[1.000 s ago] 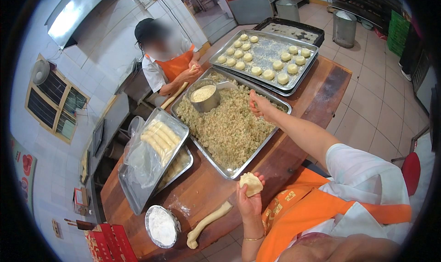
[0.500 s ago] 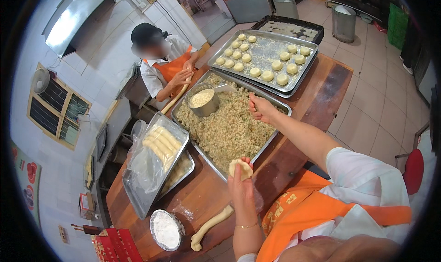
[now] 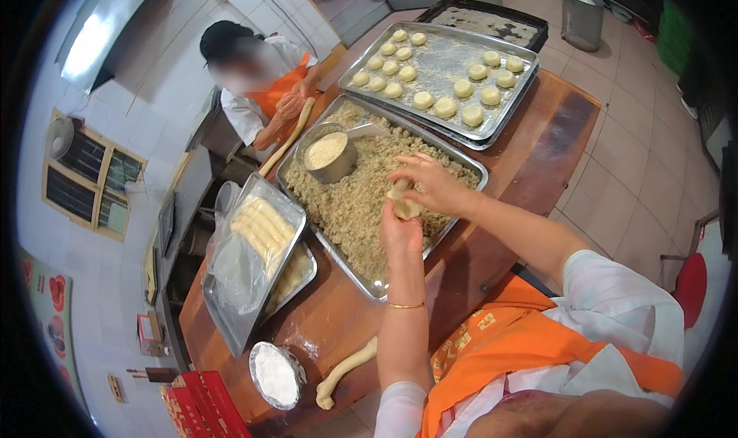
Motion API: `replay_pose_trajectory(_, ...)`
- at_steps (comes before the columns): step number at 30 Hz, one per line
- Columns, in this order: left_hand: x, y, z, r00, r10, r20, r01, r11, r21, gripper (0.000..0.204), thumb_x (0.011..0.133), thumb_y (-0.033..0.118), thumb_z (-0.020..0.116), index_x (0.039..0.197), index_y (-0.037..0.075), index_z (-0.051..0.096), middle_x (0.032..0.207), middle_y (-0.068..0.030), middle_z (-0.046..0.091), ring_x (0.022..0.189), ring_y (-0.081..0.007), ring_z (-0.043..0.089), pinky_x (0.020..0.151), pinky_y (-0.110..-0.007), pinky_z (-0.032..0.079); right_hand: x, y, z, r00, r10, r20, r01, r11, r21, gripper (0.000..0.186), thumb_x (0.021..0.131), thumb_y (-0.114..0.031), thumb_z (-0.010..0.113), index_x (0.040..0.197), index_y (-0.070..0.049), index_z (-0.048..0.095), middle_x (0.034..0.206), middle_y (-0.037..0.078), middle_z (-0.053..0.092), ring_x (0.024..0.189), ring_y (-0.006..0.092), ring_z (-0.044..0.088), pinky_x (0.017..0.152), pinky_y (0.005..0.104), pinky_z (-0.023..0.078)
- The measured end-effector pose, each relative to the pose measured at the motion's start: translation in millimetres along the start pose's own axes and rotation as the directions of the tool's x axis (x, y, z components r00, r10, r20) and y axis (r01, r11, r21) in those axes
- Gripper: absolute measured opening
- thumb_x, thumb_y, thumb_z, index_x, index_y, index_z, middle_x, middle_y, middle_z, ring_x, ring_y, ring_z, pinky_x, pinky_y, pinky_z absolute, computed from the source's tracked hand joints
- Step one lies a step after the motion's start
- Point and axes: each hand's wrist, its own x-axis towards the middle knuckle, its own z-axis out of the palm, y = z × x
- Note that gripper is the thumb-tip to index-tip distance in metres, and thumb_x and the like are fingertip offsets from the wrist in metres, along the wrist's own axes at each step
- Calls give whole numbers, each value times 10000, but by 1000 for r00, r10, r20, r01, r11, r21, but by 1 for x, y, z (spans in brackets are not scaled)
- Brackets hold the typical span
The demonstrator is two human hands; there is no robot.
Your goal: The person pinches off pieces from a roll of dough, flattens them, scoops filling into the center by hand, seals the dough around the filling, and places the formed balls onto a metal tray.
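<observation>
My left hand [image 3: 402, 234] cups a piece of pale dough [image 3: 407, 206] over the large steel tray [image 3: 377, 290] of crumbly filling [image 3: 346, 223]. My right hand [image 3: 437, 188] has come down onto that dough, its fingertips round a small lump of filling [image 3: 401, 187]. A steel container [image 3: 336, 169] of pale yellow grains stands in the filling, with a flat metal piece lying beside it. On the table's near part lie a dough rope [image 3: 344, 375] and a bowl of white flour [image 3: 274, 376].
Across the wooden table [image 3: 561, 131], a co-worker [image 3: 261, 127] handles a long dough rope [image 3: 286, 144]. A tray [image 3: 446, 61] of small dough rounds sits on stacked trays behind the filling, beside a dark tray [image 3: 523, 31]. Bagged dough logs [image 3: 257, 230] lie left; red boxes [image 3: 192, 407] sit bottom left.
My left hand has risen with the dough to over the filling tray. My right hand has moved down and left to meet it, bringing a lump of filling.
</observation>
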Motion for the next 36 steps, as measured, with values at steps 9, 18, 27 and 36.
replay_pose_trajectory(9,14,-8,-5,997,72,0,-71,994,88,277,1039,235,495,1227,36,540,1159,-98,602,1030,-181,604,855,-346,522,-5,1,-9,963,194,189,-242,929,280,399,820,-144,722,1210,-99,650,1179,156,610,1076,317,604,966,410,486)
replay_pose_trajectory(18,2,-6,-1,972,210,109,-236,897,374,320,1041,210,491,1299,20,494,1117,-102,609,985,-193,620,851,-328,528,-14,-9,18,990,137,-36,-122,956,265,238,788,-24,736,1021,-44,694,935,112,628,890,280,631,775,364,525)
replay_pose_trajectory(27,-9,17,25,959,221,175,-249,955,160,593,1053,431,364,1299,-85,523,1229,-180,611,1129,-255,594,964,-395,494,-1,-26,4,970,242,-16,-199,833,516,169,827,-39,721,991,-55,682,949,113,627,845,246,670,701,315,545)
replay_pose_trajectory(36,7,10,7,995,96,-24,-98,988,-115,296,989,342,595,866,72,588,855,-68,628,787,-213,638,691,-332,574,4,-16,-6,979,194,56,-200,888,413,427,877,-188,658,1291,-121,578,1137,150,596,1076,262,604,963,345,502)
